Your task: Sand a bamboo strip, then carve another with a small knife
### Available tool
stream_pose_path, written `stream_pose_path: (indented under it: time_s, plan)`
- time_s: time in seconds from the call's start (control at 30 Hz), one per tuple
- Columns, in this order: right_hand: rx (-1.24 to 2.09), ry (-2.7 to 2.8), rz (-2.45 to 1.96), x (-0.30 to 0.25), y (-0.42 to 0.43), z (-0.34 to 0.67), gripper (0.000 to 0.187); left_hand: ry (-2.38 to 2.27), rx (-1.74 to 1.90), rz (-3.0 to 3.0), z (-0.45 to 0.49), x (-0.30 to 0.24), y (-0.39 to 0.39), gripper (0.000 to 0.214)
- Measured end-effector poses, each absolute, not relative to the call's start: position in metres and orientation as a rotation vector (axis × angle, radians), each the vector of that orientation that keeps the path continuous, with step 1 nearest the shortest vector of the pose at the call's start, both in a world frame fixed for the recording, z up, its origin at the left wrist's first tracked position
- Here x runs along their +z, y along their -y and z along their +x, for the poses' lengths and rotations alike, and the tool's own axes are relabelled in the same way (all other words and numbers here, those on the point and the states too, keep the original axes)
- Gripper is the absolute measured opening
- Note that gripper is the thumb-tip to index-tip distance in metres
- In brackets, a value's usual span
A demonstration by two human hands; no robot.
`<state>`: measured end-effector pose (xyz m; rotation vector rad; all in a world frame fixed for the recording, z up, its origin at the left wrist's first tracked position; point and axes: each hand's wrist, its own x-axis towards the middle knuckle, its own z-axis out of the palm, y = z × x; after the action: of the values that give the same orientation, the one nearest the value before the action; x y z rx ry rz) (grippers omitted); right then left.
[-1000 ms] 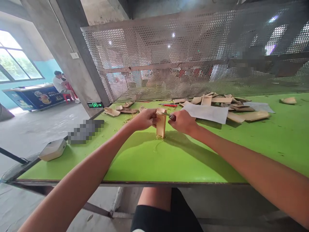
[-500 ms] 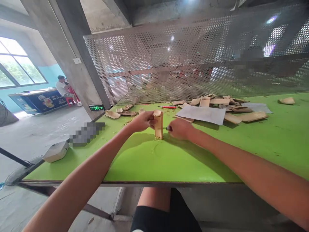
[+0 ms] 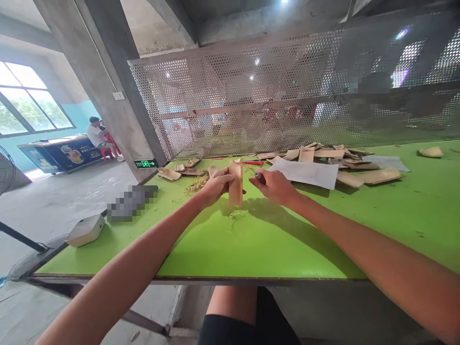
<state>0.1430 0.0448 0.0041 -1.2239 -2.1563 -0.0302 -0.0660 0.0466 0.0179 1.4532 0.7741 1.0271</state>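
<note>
A curved strip of bamboo point(image 3: 235, 184) is held upright just above the green table, with my left hand point(image 3: 216, 186) closed around its left side. The thumb lies across its face, and a fingertip shows at the right edge. To the right, apart from the strip, my right hand point(image 3: 275, 186) is wrapped round a small tool handle point(image 3: 259, 178) with a metal-looking end. Its blade or working end cannot be made out. Below the strip lies a small scatter of pale shavings point(image 3: 237, 215). A larger heap of shavings point(image 3: 197, 184) is behind my left hand.
Bamboo pieces point(image 3: 323, 152) are piled at the back right beside a white paper sheet point(image 3: 305, 172). More pieces point(image 3: 169, 174) and a red pen-like object point(image 3: 253, 163) lie along the back. A whitish box point(image 3: 85, 231) sits at the left edge. A perforated screen point(image 3: 230, 105) stands behind.
The bamboo strip has lifted off the table and turned in my left hand, its thumb now across the face. My right hand has moved slightly, its tool handle now pointing up-left.
</note>
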Motion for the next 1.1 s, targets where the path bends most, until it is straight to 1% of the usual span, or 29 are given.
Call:
stream_pose_path:
  time_s: [0.17, 0.27, 0.4, 0.47, 0.6, 0.73, 1.1]
  plan:
    - [-0.100, 2.177, -1.244, 0.003, -0.039, 0.138, 0.041, -0.734, 1.045, 1.326, -0.058, 0.019, -0.039, 0.028]
    - [-0.120, 2.203, -1.259, 0.005, -0.034, 0.137, 0.042, -0.756, 1.036, 1.316, -0.054, 0.022, -0.031, 0.032]
    - [-0.189, 2.206, -1.255, 0.006, -0.034, 0.138, 0.043, -0.823, 1.057, 1.380, -0.047, 0.027, -0.018, 0.042]
    - [-0.211, 2.203, -1.221, 0.006, -0.033, 0.139, 0.042, -0.881, 1.085, 1.439, -0.044, 0.027, -0.015, 0.050]
    - [-0.206, 2.165, -1.232, 0.007, -0.029, 0.135, 0.033, -0.967, 1.150, 1.499, -0.040, 0.021, -0.016, 0.061]
    - [-0.226, 2.125, -1.291, 0.010, -0.024, 0.130, 0.028, -1.007, 1.191, 1.506, -0.038, 0.016, -0.017, 0.061]
    - [-0.231, 2.068, -1.382, 0.015, -0.016, 0.127, 0.029, -1.062, 1.206, 1.534, -0.038, 0.015, -0.013, 0.057]
